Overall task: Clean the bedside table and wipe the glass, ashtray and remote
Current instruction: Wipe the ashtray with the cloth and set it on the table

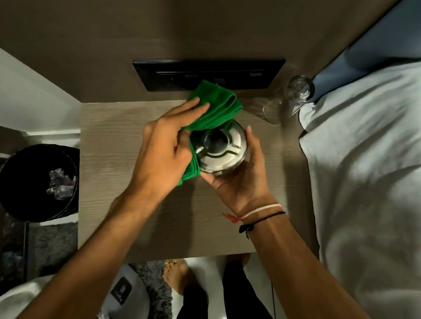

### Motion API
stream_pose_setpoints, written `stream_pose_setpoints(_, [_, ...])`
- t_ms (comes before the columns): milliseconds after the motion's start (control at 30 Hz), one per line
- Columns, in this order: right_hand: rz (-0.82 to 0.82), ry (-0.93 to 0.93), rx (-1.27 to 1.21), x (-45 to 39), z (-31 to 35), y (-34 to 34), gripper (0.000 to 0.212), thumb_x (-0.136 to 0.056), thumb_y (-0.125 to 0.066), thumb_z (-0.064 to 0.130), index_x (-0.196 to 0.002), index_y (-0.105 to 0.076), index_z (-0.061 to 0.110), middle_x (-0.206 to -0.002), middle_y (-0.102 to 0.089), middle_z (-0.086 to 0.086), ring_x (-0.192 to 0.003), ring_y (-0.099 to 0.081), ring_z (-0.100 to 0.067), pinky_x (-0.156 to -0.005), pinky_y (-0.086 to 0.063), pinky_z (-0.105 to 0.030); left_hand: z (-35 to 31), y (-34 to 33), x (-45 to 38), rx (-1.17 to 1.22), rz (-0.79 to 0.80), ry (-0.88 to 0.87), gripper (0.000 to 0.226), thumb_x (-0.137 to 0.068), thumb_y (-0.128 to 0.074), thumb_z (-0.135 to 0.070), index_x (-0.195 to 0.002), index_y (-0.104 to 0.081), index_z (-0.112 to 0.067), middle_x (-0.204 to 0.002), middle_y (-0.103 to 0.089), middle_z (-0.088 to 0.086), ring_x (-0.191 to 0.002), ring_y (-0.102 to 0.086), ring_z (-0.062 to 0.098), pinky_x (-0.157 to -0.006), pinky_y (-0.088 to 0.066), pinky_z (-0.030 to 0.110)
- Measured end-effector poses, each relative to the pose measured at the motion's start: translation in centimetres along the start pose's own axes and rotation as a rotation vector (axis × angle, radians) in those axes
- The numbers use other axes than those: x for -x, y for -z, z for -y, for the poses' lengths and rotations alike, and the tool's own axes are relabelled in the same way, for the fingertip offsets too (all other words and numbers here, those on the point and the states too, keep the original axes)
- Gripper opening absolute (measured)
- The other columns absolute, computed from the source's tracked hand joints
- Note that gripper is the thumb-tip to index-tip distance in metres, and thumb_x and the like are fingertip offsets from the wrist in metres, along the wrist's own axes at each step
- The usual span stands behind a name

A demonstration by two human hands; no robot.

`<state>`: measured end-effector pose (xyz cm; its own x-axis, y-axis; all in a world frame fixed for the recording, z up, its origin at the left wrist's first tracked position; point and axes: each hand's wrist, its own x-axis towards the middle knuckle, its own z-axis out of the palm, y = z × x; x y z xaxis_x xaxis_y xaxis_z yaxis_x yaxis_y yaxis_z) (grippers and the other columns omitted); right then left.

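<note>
Woodgrain bedside table [139, 212]; right hand [240, 182] grips round metal ashtray [220, 150], left hand [162, 152] clutches green cloth [216, 105].

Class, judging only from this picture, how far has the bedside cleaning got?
Done: cannot tell. In hand: right hand holds the ashtray while left hand presses the green cloth against it. Left: the glass stands at the table corner; no remote visible.

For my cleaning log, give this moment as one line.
step: wiping ashtray | right hand: holds it | left hand: green cloth | glass: on table
</note>
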<state>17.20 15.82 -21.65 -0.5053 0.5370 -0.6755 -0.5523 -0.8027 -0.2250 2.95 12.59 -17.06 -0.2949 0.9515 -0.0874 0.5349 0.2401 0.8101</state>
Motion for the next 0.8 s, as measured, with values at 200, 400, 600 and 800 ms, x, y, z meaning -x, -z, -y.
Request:
stream_pose_setpoints(200, [0.002,0.025,-0.042,0.0,-0.6,-1.4,0.067,-0.097,-0.042,0.056,-0.149,-0.046,0.014,-0.126,-0.064,-0.009,-0.118,-0.059,-0.025,-0.105,-0.043,-0.038,0.1,-1.3,-0.4,-0.132,0.096,-0.074,0.066,-0.084,-0.047,0.015,-0.141,-0.055,-0.018,-0.155,-0.045,0.003,-0.143,-0.041,0.014,-0.119,-0.031,0.022])
stream_pose_setpoints(400, [0.012,0.028,-0.070,-0.6,-1.1,-0.5,0.060,-0.097,-0.040,0.054,-0.137,-0.056,0.013,-0.124,-0.062,-0.011,-0.118,-0.057,-0.026,-0.103,-0.046,-0.036,0.2,-1.2,2.7,-0.125,0.248,-0.079,0.061,-0.082,-0.042,-0.010,-0.141,-0.053,-0.019,-0.155,-0.043,0.004,-0.148,-0.031,0.018,-0.123,-0.024,0.030])
stream_pose_setpoints(600, [0.001,-0.100,0.005,-1.7,-0.9,1.8,0.079,-0.090,-0.033,0.070,-0.127,-0.054,0.003,-0.110,-0.065,-0.017,-0.098,-0.065,-0.031,-0.085,-0.057,-0.036,0.0,2.2,6.6,-0.026,0.473,-0.154,0.073,-0.083,-0.048,0.023,-0.134,-0.061,-0.028,-0.152,-0.047,-0.012,-0.093,-0.067,-0.007,-0.061,-0.054,0.014])
stream_pose_setpoints(800, [0.046,-0.061,0.022,-0.8,-2.6,0.0,0.075,-0.097,-0.041,0.062,-0.154,-0.037,0.013,-0.160,-0.036,-0.013,-0.147,-0.034,-0.030,-0.124,-0.020,-0.045,0.6,3.1,3.6,-0.111,0.017,-0.076,0.061,-0.086,-0.043,0.010,-0.139,-0.056,-0.019,-0.156,-0.042,-0.002,-0.145,-0.037,0.011,-0.116,-0.036,0.023])
